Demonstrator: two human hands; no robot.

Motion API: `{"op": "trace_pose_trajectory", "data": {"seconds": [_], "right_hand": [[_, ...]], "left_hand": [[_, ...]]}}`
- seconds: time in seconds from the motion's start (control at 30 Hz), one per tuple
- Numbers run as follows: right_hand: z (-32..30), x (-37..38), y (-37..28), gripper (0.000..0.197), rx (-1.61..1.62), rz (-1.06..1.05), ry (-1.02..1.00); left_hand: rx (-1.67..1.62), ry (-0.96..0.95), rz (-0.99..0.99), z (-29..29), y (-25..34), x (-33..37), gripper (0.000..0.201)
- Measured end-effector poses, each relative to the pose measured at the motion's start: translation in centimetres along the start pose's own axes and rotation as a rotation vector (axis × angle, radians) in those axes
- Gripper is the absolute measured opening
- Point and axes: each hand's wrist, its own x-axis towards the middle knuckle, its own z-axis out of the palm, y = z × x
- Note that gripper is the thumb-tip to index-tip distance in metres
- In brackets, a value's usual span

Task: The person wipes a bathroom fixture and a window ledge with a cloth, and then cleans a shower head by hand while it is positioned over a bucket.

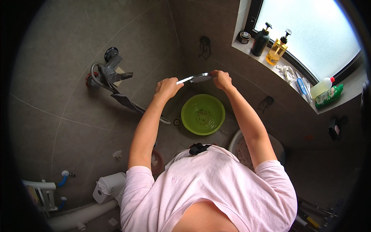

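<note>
Both arms reach forward with a silver shower head held level between them. My left hand is closed around its handle. At the other end, the fingers of my right hand pinch the rim of the round head. Below, a green basin rests on the floor, with water and small dark and reddish bits showing inside. A grey hose curves out past my left forearm; where it joins the handle is hidden by my hand.
A faucet juts from the left wall. Pump bottles, a green bottle and brushes line the windowsill at right. Wall hooks stick out ahead. A pale tub stands under my right arm, a drain beside the basin.
</note>
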Motion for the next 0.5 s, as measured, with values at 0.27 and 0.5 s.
{"op": "trace_pose_trajectory", "data": {"seconds": [0.27, 0.5], "right_hand": [[-0.26, -0.26, -0.46, 0.03, 0.034, -0.006, -0.023], [-0.49, -0.47, -0.83, 0.031, 0.006, 0.008, -0.042]], "left_hand": [[-0.01, 0.032, 0.016, 0.34, -0.45, -0.05, 0.037], [-0.001, 0.033, 0.013, 0.4, -0.64, -0.07, 0.036]]}}
